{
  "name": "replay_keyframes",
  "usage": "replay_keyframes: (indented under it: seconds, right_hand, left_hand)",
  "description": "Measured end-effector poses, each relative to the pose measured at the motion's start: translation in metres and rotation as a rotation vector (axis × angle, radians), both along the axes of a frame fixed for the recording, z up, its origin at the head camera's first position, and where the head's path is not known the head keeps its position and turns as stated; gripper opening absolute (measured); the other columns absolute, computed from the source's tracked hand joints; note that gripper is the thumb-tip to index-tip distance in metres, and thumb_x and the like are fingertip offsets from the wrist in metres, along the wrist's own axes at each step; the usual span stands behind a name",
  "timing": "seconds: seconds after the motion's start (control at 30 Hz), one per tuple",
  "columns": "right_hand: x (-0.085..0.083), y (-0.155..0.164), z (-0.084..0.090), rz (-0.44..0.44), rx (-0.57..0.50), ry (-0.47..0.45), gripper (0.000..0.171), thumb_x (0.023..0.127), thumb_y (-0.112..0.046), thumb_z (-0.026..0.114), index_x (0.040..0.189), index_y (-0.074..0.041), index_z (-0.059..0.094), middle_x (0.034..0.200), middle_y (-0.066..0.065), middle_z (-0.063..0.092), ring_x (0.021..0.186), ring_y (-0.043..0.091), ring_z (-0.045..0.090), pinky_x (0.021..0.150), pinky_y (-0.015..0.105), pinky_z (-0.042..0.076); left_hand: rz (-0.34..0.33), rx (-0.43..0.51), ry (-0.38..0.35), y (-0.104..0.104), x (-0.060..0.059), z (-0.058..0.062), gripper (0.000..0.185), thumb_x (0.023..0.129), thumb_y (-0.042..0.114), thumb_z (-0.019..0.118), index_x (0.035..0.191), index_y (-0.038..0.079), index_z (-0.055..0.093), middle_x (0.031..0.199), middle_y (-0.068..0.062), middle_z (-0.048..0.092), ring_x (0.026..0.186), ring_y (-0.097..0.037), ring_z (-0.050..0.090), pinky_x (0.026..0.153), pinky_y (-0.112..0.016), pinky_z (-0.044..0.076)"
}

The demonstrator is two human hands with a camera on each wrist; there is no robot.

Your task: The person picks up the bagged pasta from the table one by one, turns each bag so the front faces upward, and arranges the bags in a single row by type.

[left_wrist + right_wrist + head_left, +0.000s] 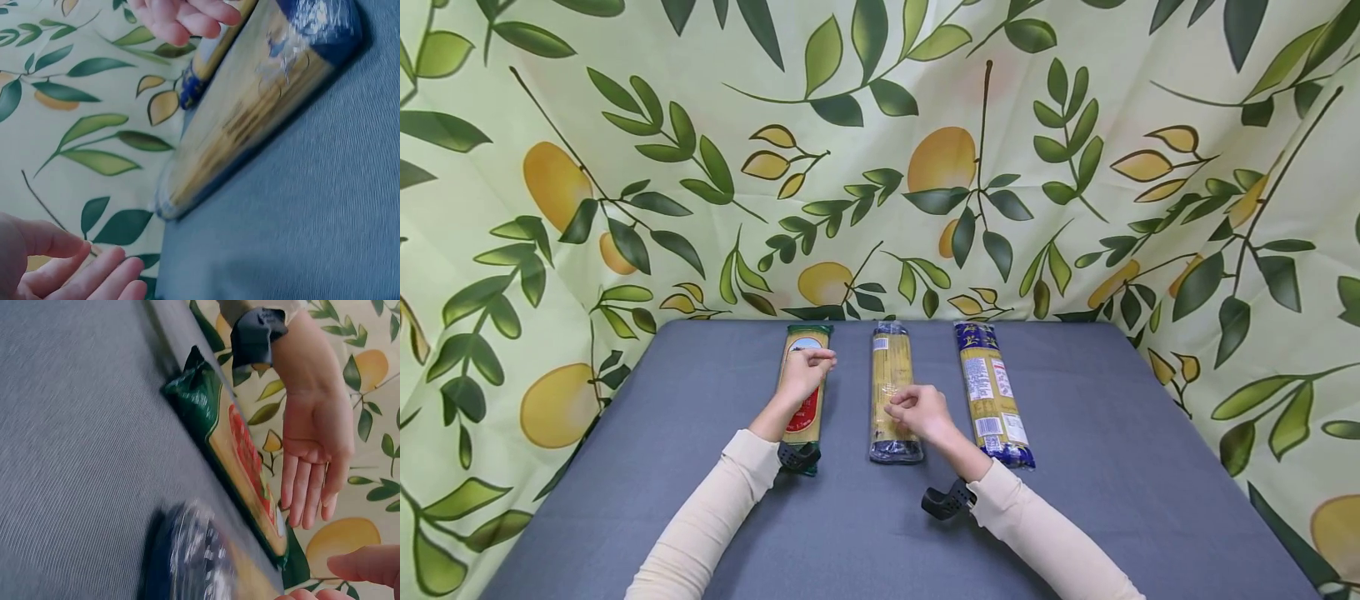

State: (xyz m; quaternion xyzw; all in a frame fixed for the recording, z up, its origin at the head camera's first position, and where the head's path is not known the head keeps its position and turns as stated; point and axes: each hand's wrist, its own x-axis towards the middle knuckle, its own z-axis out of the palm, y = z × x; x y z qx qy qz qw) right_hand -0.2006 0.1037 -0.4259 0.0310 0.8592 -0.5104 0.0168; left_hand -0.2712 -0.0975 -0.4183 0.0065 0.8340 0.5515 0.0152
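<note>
Three long packs of spaghetti lie side by side on the table. My left hand (803,377) hovers over the left pack, which is green-ended with a red label (807,417); its fingers are fairly straight, with nothing in them. My right hand (922,412) is above the lower half of the middle pack (892,354), a clear-and-yellow one with a dark end. In the right wrist view, the right thumb (369,562) stands apart from the fingers, and no object is between them. To the right lies the blue-ended pack (992,387), with white printed panels, touched by neither hand.
A grey-blue cloth covers the table (1097,517). Behind it and along both sides hangs a curtain (880,250) printed with leaves and yellow fruit. Each wrist wears a black band, such as the right wristband (949,498).
</note>
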Motion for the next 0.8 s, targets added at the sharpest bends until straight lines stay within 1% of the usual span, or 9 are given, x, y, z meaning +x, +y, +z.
replay_keyframes:
  seconds: [0.13,0.2,0.33,0.4,0.47,0.5,0.67,0.73,0.8]
  right_hand:
    - [0.001,0.011,-0.002,-0.028,0.063,-0.001,0.011,0.081,-0.008,0.073,0.081,0.002,0.068,0.074,0.017,0.074,0.049,0.009,0.061,0.048,0.021,0.053]
    - [0.001,0.016,-0.004,-0.042,0.086,0.000,0.011,0.081,-0.009,0.073,0.079,0.002,0.068,0.073,0.016,0.074,0.048,0.008,0.060,0.047,0.019,0.051]
    - [0.001,0.027,-0.009,-0.060,0.132,-0.030,0.013,0.081,-0.011,0.073,0.077,0.000,0.068,0.068,0.014,0.073,0.047,0.007,0.059,0.046,0.018,0.049]
    - [0.001,0.033,-0.014,-0.059,0.128,-0.056,0.014,0.080,-0.012,0.074,0.076,0.000,0.068,0.066,0.014,0.072,0.048,0.009,0.060,0.047,0.021,0.050]
    - [0.001,0.038,-0.018,-0.054,0.106,-0.082,0.015,0.079,-0.013,0.075,0.076,0.000,0.068,0.065,0.013,0.071,0.049,0.011,0.062,0.049,0.024,0.054]
    - [0.000,0.042,-0.023,-0.030,0.071,-0.067,0.017,0.079,-0.015,0.076,0.074,-0.001,0.068,0.062,0.011,0.070,0.047,0.011,0.062,0.048,0.024,0.054]
    - [0.003,0.044,-0.028,-0.030,-0.026,-0.154,0.019,0.080,-0.013,0.077,0.080,0.004,0.069,0.065,0.012,0.070,0.050,0.010,0.063,0.053,0.027,0.059]
    - [0.004,0.042,-0.025,-0.061,-0.046,-0.215,0.019,0.081,-0.009,0.075,0.086,0.008,0.069,0.070,0.016,0.072,0.053,0.010,0.063,0.056,0.029,0.060]
    - [0.004,0.041,-0.026,-0.064,-0.084,-0.243,0.021,0.082,-0.008,0.073,0.091,0.010,0.069,0.071,0.016,0.072,0.053,0.008,0.063,0.056,0.028,0.060]
  left_hand:
    - [-0.028,0.002,-0.052,0.011,0.002,-0.003,0.028,0.096,0.007,0.053,0.119,-0.007,0.061,0.117,-0.026,0.068,0.107,-0.035,0.067,0.082,-0.038,0.057]
    - [-0.038,0.000,-0.064,0.016,0.002,-0.005,0.030,0.095,0.006,0.054,0.120,-0.008,0.060,0.117,-0.027,0.067,0.106,-0.036,0.066,0.080,-0.035,0.057]
    - [-0.037,0.009,-0.085,0.026,0.004,-0.011,0.031,0.094,0.006,0.055,0.121,-0.008,0.059,0.115,-0.027,0.067,0.104,-0.037,0.065,0.072,-0.023,0.053]
    - [-0.033,0.026,-0.107,0.032,0.004,-0.013,0.032,0.093,0.006,0.055,0.122,-0.007,0.059,0.115,-0.026,0.067,0.103,-0.036,0.065,0.072,-0.021,0.053]
    - [-0.030,0.032,-0.122,0.038,0.005,-0.015,0.032,0.093,0.006,0.056,0.122,-0.007,0.060,0.114,-0.026,0.068,0.100,-0.035,0.066,0.073,-0.023,0.054]
    - [-0.030,0.034,-0.127,0.040,0.004,-0.016,0.032,0.093,0.006,0.055,0.121,-0.007,0.060,0.113,-0.026,0.068,0.098,-0.033,0.066,0.073,-0.024,0.054]
    - [-0.018,0.040,-0.152,0.049,0.001,-0.019,0.033,0.092,0.006,0.055,0.122,-0.006,0.061,0.114,-0.025,0.068,0.089,-0.023,0.066,0.074,-0.027,0.056]
    - [-0.015,0.043,-0.161,0.052,0.000,-0.021,0.035,0.092,0.007,0.055,0.124,-0.006,0.060,0.118,-0.025,0.067,0.093,-0.023,0.066,0.078,-0.028,0.057]
    - [-0.013,0.040,-0.174,0.054,-0.001,-0.023,0.036,0.093,0.009,0.056,0.125,-0.005,0.060,0.123,-0.024,0.066,0.098,-0.025,0.067,0.083,-0.030,0.058]
